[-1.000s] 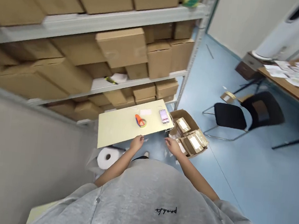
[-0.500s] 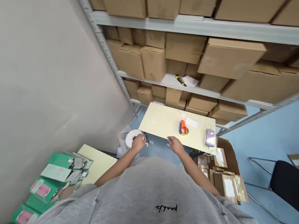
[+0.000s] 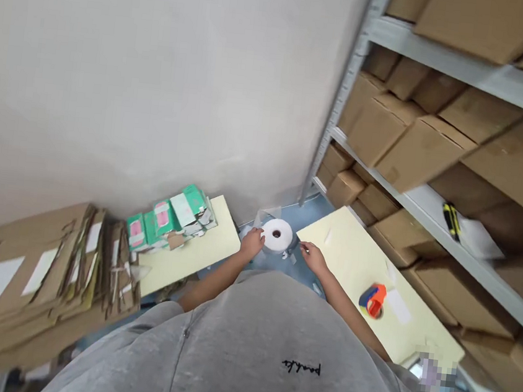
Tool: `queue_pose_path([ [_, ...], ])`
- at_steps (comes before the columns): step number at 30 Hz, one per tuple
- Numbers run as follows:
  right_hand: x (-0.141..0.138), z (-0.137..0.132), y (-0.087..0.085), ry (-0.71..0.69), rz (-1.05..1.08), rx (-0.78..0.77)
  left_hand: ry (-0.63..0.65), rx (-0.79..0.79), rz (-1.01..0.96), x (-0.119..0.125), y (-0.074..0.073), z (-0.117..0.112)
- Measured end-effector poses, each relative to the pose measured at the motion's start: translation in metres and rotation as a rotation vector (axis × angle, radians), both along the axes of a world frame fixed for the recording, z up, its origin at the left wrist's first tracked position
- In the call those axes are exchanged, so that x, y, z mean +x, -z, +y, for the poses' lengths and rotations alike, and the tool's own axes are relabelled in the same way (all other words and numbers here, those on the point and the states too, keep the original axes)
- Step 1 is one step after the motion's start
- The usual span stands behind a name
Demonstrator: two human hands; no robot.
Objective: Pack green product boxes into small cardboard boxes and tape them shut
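A large white roll (image 3: 277,235) of sheet or film material, with a dark hole in its core, lies on its side between the two tables. My left hand (image 3: 253,244) is at the roll's left edge, fingers loosely bent and apart, with nothing visible in them; whether it touches the roll I cannot tell. My right hand (image 3: 315,258) hovers by the near left edge of the cream table (image 3: 345,242), its fingers loosely curled. On that table rest an orange and blue tape dispenser (image 3: 373,300) and a white paper (image 3: 399,306).
Metal shelving (image 3: 366,38) full of cardboard boxes (image 3: 381,124) rises on the right. A yellow and black cutter (image 3: 451,221) lies on one shelf. At left, green packages (image 3: 165,220) lie on a second cream table (image 3: 220,229), beside stacked flattened cardboard (image 3: 33,278). A wall stands ahead.
My view has turned left, so the shelving and tape dispenser now appear farther right and the flattened cardboard has come into view. My hands stay low in front of me, near the roll.
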State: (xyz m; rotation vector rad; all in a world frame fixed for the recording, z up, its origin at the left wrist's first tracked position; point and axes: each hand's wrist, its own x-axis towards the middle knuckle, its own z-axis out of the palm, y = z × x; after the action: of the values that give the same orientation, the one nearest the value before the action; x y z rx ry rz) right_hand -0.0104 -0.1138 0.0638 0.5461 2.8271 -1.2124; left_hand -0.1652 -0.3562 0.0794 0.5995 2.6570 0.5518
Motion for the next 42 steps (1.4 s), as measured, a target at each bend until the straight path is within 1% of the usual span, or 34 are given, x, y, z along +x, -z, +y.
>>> queue_pose_path([
  [2, -0.021, 0.001, 0.0, -0.106, 0.007, -0.013, -0.119, 0.001, 0.004, 0.007, 0.0, -0.016],
  [4, -0.043, -0.003, 0.001, -0.198, 0.005, -0.031, -0.251, -0.005, 0.016, 0.016, 0.0, -0.034],
  [6, -0.065, -0.015, 0.002, -0.27, 0.001, -0.048, -0.382, -0.008, 0.031, 0.026, -0.001, -0.056],
  [8, -0.088, -0.033, 0.001, -0.337, 0.012, -0.06, -0.508, -0.003, 0.055, 0.035, -0.002, -0.081],
  [11, -0.121, -0.069, -0.006, -0.455, 0.059, -0.077, -0.691, 0.007, 0.118, 0.043, -0.006, -0.123],
  [14, -0.151, -0.115, -0.019, -0.591, 0.099, -0.097, -0.848, 0.002, 0.184, 0.04, -0.011, -0.165],
  [16, -0.168, -0.147, -0.027, -0.673, 0.119, -0.095, -0.934, -0.01, 0.219, 0.03, -0.014, -0.192],
  [19, -0.191, -0.194, -0.035, -0.766, 0.142, -0.081, -1.028, -0.02, 0.249, 0.0, -0.015, -0.229],
  [22, -0.213, -0.235, -0.04, -0.819, 0.144, -0.057, -1.087, -0.018, 0.21, -0.044, -0.014, -0.262],
  [25, -0.232, -0.272, -0.045, -0.847, 0.153, 0.004, -1.124, -0.01, 0.119, -0.091, -0.009, -0.288],
  [28, -0.25, -0.307, -0.05, -0.858, 0.167, 0.081, -1.129, -0.007, 0.024, -0.131, 0.0, -0.304],
  [31, -0.268, -0.341, -0.052, -0.868, 0.152, 0.132, -1.107, 0.002, -0.025, -0.156, 0.011, -0.311],
  [34, -0.283, -0.371, -0.051, -0.866, 0.139, 0.169, -1.103, 0.013, -0.069, -0.168, 0.021, -0.315],
  [37, -0.296, -0.391, -0.046, -0.865, 0.15, 0.18, -1.099, 0.046, -0.111, -0.171, 0.024, -0.325],
  [39, -0.303, -0.399, -0.043, -0.849, 0.166, 0.158, -1.082, 0.075, -0.084, -0.166, 0.022, -0.337],
  [42, -0.314, -0.403, -0.042, -0.785, 0.209, 0.055, -1.021, 0.119, 0.006, -0.151, 0.013, -0.364],
])
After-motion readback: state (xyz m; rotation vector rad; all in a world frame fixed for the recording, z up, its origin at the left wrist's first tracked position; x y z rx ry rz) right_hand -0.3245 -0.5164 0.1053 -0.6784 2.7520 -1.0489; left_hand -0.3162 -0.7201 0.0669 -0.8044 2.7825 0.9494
